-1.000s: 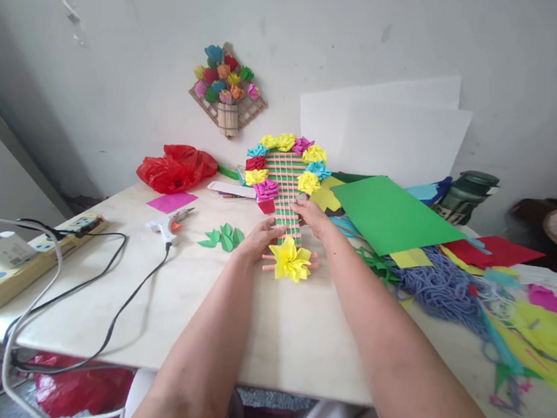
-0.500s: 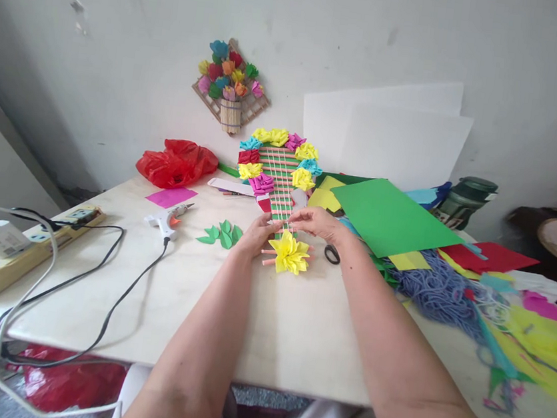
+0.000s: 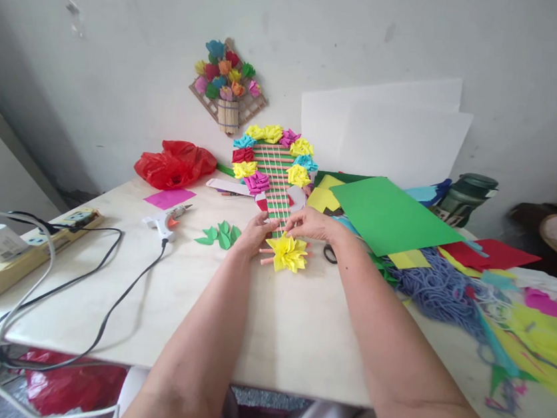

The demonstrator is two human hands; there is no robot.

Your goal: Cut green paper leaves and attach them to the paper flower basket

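Note:
A woven paper-strip frame (image 3: 276, 172), ringed with small paper flowers, stands tilted upright on the white table (image 3: 265, 321). A large yellow paper flower (image 3: 287, 253) is fixed at its lower end. My left hand (image 3: 252, 233) grips the frame's lower left side. My right hand (image 3: 313, 225) pinches its lower right side, just above the yellow flower. Black scissor handles (image 3: 330, 253) lie right behind my right wrist.
A glue gun (image 3: 165, 221) with its black cord and green paper leaves (image 3: 219, 235) lie to the left. A power strip (image 3: 11, 258) sits at the left edge. Green card (image 3: 392, 215), blue yarn (image 3: 443, 291) and coloured paper crowd the right. A red bag (image 3: 175, 165) lies at the back.
The frame was lying flatter on the table and now stands raised on its lower end. My right hand slid down to that end, uncovering the scissors.

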